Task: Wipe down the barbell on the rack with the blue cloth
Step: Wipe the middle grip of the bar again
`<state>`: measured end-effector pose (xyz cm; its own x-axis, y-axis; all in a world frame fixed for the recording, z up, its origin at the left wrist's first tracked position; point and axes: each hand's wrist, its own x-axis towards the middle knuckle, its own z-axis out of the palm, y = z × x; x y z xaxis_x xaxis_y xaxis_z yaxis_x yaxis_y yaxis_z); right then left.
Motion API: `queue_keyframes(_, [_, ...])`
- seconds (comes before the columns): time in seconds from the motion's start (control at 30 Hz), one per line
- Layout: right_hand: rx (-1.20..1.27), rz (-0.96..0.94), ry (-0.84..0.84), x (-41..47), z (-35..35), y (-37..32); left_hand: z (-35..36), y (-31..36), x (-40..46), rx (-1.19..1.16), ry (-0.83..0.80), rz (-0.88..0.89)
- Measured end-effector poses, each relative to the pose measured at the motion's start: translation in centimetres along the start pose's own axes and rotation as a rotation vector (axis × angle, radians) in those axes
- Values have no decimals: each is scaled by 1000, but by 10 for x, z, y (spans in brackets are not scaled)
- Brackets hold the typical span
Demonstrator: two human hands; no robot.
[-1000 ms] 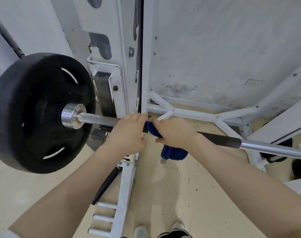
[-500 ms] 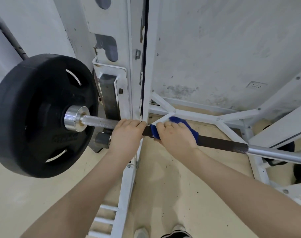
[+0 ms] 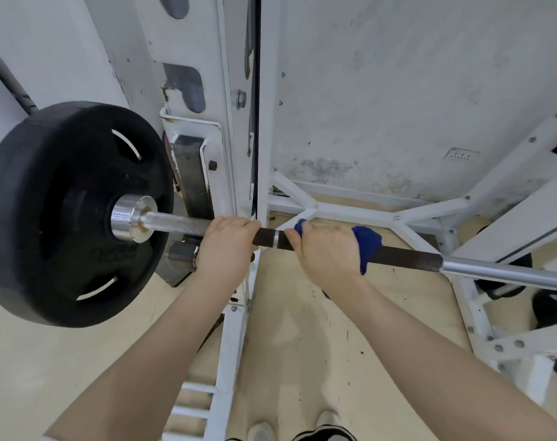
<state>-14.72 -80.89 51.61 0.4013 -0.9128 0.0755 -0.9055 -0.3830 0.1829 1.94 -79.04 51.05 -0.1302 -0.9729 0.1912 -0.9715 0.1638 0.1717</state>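
Left hand (image 3: 226, 246) clenches the bar (image 3: 407, 258) beside the plate (image 3: 70, 214) to steady it, right hand (image 3: 328, 253) grasping the cloth (image 3: 367, 243) around it.

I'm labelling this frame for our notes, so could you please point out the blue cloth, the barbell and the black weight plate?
blue cloth (image 3: 370, 241): head view, on the fold bunched beside the right hand.
barbell (image 3: 407, 258): head view, on the dark knurled shaft right of the cloth.
black weight plate (image 3: 48, 192): head view, on its flat face.

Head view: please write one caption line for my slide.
Right hand wraps the blue cloth around the barbell; left hand grips it bare beside the plate.
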Motion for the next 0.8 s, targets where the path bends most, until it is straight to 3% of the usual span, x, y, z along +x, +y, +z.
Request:
queue_keyframes(0.13, [17, 34, 92, -12, 14, 20, 1, 2, -2, 9, 30, -43])
queue_keyframes(0.3, [-108, 270, -10, -41, 22, 76, -1, 12, -2, 165, 60, -58])
queue_keyframes(0.5, [59, 50, 65, -24, 20, 42, 1, 68, 5, 88, 142, 138])
queue_keyframes(0.67, [-134, 278, -6, -63, 14, 121, 11, 90, 10, -16, -48, 99])
queue_keyframes(0.7, [-142, 285, -63, -64, 14, 118, 13, 91, 9, -37, -42, 83])
queue_keyframes(0.8, [-3, 223, -3, -47, 21, 86, 14, 93, 9, -47, -43, 53])
